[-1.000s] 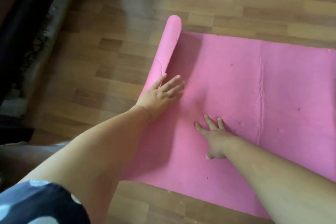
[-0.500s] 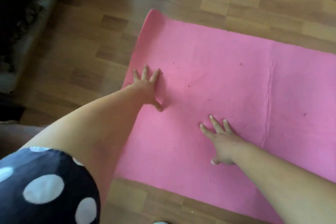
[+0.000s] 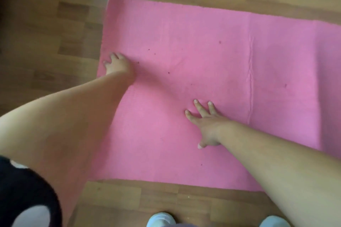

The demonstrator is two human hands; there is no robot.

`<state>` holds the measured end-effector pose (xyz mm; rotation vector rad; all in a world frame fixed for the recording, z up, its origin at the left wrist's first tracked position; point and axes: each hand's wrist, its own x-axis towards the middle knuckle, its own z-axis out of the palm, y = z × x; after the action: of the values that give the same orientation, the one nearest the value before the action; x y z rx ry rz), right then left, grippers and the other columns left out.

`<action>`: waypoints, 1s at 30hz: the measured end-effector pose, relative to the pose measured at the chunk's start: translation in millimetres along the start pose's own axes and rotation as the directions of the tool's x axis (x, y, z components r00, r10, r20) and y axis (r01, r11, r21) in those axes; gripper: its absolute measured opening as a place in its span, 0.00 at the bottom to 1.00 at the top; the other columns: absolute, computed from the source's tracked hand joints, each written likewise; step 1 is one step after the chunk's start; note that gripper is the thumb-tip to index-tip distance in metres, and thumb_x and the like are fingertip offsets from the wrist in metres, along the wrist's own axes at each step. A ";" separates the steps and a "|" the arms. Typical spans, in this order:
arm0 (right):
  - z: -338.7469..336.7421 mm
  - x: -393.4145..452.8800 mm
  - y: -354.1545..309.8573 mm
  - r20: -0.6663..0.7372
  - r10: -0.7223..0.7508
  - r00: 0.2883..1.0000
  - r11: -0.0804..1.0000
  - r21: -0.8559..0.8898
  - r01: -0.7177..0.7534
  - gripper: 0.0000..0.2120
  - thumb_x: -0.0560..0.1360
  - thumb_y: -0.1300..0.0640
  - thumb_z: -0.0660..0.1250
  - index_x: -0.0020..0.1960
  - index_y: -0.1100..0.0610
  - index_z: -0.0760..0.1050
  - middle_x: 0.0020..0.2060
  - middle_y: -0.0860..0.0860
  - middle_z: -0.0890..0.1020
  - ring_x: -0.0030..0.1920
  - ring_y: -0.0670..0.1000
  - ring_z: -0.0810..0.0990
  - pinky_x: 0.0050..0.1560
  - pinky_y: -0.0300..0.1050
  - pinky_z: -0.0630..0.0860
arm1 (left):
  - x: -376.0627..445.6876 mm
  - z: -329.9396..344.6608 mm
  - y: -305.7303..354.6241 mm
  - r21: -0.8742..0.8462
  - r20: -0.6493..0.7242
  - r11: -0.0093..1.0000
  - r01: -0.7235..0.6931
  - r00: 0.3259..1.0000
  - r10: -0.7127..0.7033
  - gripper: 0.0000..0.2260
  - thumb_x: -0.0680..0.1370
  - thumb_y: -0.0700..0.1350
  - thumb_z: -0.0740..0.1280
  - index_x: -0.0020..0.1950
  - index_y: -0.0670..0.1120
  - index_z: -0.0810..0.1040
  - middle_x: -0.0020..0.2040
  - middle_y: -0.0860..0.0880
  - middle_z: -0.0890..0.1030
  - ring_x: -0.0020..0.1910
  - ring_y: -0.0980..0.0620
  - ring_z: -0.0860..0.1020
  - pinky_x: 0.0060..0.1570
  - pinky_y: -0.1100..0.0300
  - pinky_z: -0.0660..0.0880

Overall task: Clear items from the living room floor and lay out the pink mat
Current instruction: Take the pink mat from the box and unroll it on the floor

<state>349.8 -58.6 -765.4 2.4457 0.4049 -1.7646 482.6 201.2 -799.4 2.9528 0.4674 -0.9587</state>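
Observation:
The pink mat [image 3: 193,57] lies spread flat on the wooden floor [image 3: 55,33], running off the right edge of the view. Its left end lies nearly flat, with only a slight lift at the far left corner. My left hand [image 3: 117,63] presses down on the mat's left edge, fingers spread. My right hand [image 3: 205,121] rests palm down near the mat's middle, fingers apart, holding nothing. A vertical crease marks the mat to the right of my right hand.
Bare wooden floor surrounds the mat on the left, far side and near side. Two light blue slipper toes [image 3: 160,219] show at the bottom edge. A black sleeve with white dots [image 3: 24,199] fills the bottom left corner.
The rolled left end of the mat has been flattened out. My left hand slid left to the mat's edge. My right hand has stayed in place.

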 end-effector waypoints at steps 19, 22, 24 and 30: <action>8.9 -17.3 123.9 -0.180 -0.022 0.983 0.998 -0.055 0.012 0.66 0.63 0.42 0.79 0.77 0.43 0.29 0.75 0.48 0.26 0.77 0.66 0.33 0.73 0.71 0.51 | -91.0 61.2 53.5 0.154 0.292 0.978 -0.140 0.952 0.090 0.65 0.56 0.81 0.61 0.71 0.53 0.20 0.73 0.32 0.27 0.71 0.24 0.32 0.67 0.25 0.53; 47.5 -10.9 138.1 -0.258 -0.030 0.966 0.995 -0.096 0.005 0.65 0.64 0.37 0.76 0.77 0.48 0.28 0.75 0.51 0.24 0.74 0.67 0.28 0.74 0.71 0.49 | -89.5 56.8 60.4 0.257 0.259 0.958 -0.125 0.964 0.057 0.64 0.60 0.82 0.57 0.72 0.47 0.20 0.74 0.28 0.35 0.74 0.25 0.39 0.71 0.30 0.50; 62.7 0.1 136.9 -0.339 -0.031 0.940 0.995 -0.103 -0.004 0.65 0.64 0.35 0.75 0.77 0.49 0.26 0.74 0.53 0.23 0.72 0.68 0.25 0.73 0.73 0.46 | -95.4 49.8 68.6 0.274 0.284 0.958 -0.088 0.959 0.007 0.62 0.62 0.80 0.59 0.72 0.48 0.21 0.75 0.29 0.36 0.74 0.24 0.48 0.70 0.32 0.56; 56.1 17.3 136.2 -0.416 -0.028 0.909 0.995 -0.095 -0.013 0.68 0.61 0.34 0.76 0.77 0.51 0.27 0.75 0.55 0.25 0.72 0.72 0.27 0.70 0.77 0.46 | -131.5 33.2 169.0 0.248 0.301 0.930 -0.271 0.934 0.192 0.50 0.75 0.62 0.67 0.77 0.53 0.29 0.77 0.33 0.35 0.73 0.24 0.53 0.69 0.30 0.59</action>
<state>340.3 -199.7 -810.1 2.7434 0.5190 -1.1771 409.9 -0.1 -765.8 2.9468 -0.0368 -1.4801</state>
